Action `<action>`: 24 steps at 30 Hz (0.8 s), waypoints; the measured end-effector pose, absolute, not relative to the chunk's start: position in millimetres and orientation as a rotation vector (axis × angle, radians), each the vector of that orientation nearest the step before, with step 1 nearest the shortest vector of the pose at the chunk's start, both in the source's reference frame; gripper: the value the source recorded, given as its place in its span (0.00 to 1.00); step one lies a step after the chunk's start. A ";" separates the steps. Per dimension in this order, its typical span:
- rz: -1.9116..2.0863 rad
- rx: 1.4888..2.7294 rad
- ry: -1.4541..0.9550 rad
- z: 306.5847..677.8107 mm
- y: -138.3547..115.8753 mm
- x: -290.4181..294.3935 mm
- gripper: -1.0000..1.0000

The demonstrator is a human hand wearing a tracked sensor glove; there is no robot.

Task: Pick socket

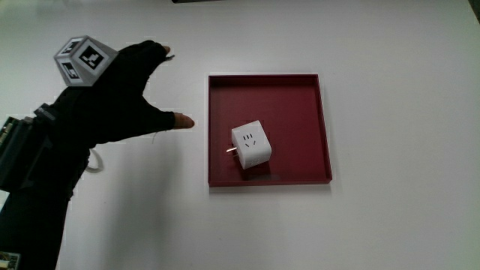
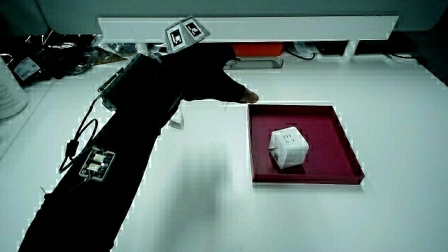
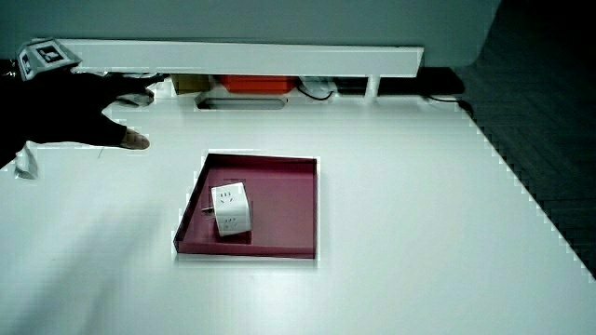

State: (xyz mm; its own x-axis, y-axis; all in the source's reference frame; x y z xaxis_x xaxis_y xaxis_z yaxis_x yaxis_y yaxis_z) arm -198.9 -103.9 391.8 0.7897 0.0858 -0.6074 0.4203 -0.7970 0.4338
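On the white worktop (image 1: 390, 45) lies a dark red square tray (image 1: 319, 127) with a low rim, and it is well away from the worktop's edges. At the worktop's edge farthest from the person stands a low white partition (image 2: 280, 26), seen in both side views, and under it there are an orange-red box (image 2: 257, 50) and some cables. A flat pale tray (image 3: 240, 102) lies on the worktop just in front of this partition.

Inside the red tray sits the socket (image 1: 250, 144), a white cube with slot openings on its upper face and a small metal pin sticking out from one side. It rests on the tray floor, closer to the tray rim that is nearest to the person than to the other rims.

Beside the tray, over bare worktop, is the hand (image 1: 124, 94) in the black glove, with the patterned cube (image 1: 82, 60) on its back. Its fingers are spread and relaxed, holding nothing; the thumb tip (image 1: 182, 121) points toward the tray and stops near the tray's rim, apart from it. The socket is well apart from the hand, with the tray rim between them. The forearm reaches back to the person's edge of the worktop.
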 end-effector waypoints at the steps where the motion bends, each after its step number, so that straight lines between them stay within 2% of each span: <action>1: -0.750 2.415 0.362 391.3 -102.7 -195.8 0.50; 4: -0.828 2.368 0.431 409.0 -102.8 -191.3 0.50; 5: -0.800 2.353 0.362 402.3 -99.3 -185.0 0.50; 10: -0.782 2.317 0.348 407.6 -94.3 -169.6 0.50; 12: -0.821 2.325 0.414 421.7 -94.9 -166.5 0.50; 19: -0.772 2.275 0.357 424.7 -84.8 -140.6 0.50; 21: -0.823 2.257 0.425 442.6 -84.8 -137.1 0.50; 24: -0.754 2.253 0.382 441.8 -78.6 -125.9 0.50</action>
State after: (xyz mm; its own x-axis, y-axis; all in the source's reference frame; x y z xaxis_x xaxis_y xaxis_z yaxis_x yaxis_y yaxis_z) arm -125.9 -78.6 441.8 0.7851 0.0489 -0.6175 0.4691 -0.6980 0.5411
